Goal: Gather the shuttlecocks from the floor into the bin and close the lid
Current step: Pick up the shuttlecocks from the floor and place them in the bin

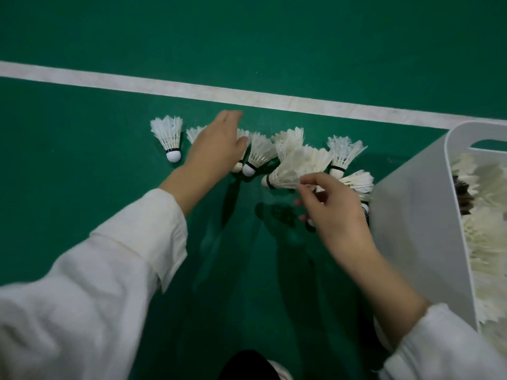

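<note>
The right hand point(334, 212) pinches a shuttlecock point(290, 171) by its feather rim, cork pointing left, away from the bin point(411, 215) just beside it, while the left hand point(216, 144) hovers flat-fingered, holding nothing.

Floor point(247, 37): deep green sports surface, smooth and matte, filling the whole view; faint fine texture, a few pale specks.

Line point(192, 90): one broad white painted stripe, running across the floor from the left edge down toward the right; paint worn and scuffed grey in places, edges straight.

Light: even, soft, from overhead; a dull sheen on the green.

Shadows point(230, 198): several dark, blurred streaks on the nearer floor, below the line.
</note>
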`<act>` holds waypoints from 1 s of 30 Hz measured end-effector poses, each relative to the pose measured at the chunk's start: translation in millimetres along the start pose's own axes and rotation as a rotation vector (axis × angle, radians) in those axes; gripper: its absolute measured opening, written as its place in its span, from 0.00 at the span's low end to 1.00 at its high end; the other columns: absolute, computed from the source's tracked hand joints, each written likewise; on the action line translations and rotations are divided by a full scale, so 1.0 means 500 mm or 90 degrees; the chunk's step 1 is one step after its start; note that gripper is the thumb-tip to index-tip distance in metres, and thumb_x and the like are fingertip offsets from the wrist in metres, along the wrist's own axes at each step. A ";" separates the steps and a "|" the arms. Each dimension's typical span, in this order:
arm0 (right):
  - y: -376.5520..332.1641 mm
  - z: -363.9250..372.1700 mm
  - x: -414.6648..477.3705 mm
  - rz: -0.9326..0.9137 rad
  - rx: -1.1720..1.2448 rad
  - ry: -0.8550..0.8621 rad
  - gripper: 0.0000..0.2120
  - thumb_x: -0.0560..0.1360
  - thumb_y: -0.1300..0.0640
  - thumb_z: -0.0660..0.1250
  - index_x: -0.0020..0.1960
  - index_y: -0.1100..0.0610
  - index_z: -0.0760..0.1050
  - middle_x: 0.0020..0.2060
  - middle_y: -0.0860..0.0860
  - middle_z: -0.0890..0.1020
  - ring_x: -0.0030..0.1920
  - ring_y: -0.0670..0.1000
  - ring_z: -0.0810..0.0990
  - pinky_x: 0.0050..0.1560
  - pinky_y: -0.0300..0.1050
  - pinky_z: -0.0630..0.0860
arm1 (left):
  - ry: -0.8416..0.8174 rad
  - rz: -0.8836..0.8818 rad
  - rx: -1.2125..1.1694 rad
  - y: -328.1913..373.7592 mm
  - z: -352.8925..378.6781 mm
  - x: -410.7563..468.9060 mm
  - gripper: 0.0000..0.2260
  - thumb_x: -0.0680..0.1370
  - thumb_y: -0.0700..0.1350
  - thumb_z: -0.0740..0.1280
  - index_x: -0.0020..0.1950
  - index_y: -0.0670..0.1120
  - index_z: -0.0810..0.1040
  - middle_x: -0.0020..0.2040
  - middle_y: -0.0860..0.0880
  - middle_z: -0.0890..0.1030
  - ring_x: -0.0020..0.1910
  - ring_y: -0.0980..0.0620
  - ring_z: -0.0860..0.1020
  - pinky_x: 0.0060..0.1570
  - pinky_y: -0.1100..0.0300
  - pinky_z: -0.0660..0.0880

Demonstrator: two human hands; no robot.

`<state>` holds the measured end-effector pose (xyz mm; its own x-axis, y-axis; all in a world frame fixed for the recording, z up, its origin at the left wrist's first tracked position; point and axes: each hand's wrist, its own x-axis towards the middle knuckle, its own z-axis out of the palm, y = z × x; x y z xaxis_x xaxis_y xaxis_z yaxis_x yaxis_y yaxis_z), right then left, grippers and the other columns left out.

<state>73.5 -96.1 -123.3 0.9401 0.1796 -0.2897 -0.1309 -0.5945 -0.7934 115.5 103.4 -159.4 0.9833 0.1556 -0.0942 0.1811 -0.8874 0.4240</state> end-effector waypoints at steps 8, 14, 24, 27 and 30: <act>0.032 0.006 0.020 -0.034 -0.197 -0.060 0.07 0.75 0.60 0.64 0.52 0.59 0.77 0.46 0.53 0.77 0.45 0.51 0.75 0.45 0.40 0.68 | -0.081 -0.032 0.051 -0.019 0.033 0.029 0.14 0.78 0.45 0.62 0.60 0.38 0.73 0.56 0.41 0.74 0.55 0.43 0.73 0.52 0.53 0.68; 0.053 0.014 0.020 -0.046 -0.316 -0.087 0.08 0.76 0.60 0.61 0.49 0.60 0.79 0.45 0.55 0.76 0.46 0.54 0.74 0.36 0.41 0.54 | 0.094 0.072 0.049 -0.024 -0.009 -0.059 0.12 0.77 0.50 0.64 0.46 0.42 0.78 0.48 0.46 0.76 0.53 0.46 0.66 0.50 0.54 0.66; 0.050 0.007 0.025 -0.024 -0.345 -0.082 0.07 0.74 0.58 0.64 0.47 0.55 0.81 0.45 0.56 0.81 0.47 0.59 0.78 0.44 0.48 0.73 | -0.011 -0.020 -0.089 0.043 -0.014 -0.023 0.17 0.77 0.56 0.61 0.59 0.47 0.65 0.38 0.47 0.79 0.36 0.47 0.77 0.36 0.54 0.74; 0.052 0.007 0.023 -0.020 -0.351 -0.078 0.08 0.74 0.59 0.63 0.47 0.53 0.81 0.43 0.56 0.82 0.46 0.60 0.78 0.42 0.47 0.72 | -0.069 -0.020 0.049 0.047 0.013 0.002 0.23 0.79 0.55 0.58 0.72 0.54 0.56 0.40 0.45 0.79 0.38 0.45 0.78 0.38 0.53 0.76; 0.058 0.004 0.022 -0.019 -0.368 -0.073 0.08 0.74 0.58 0.63 0.47 0.53 0.80 0.44 0.55 0.82 0.47 0.60 0.78 0.44 0.48 0.73 | -0.153 -0.024 0.127 0.041 0.042 0.003 0.19 0.80 0.53 0.56 0.71 0.56 0.59 0.51 0.44 0.79 0.45 0.44 0.77 0.38 0.57 0.69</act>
<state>79.6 -109.5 -150.6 0.8966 0.2667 -0.3536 0.1174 -0.9129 -0.3909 120.5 76.5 -169.8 0.9395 0.1040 -0.3263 0.1867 -0.9543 0.2333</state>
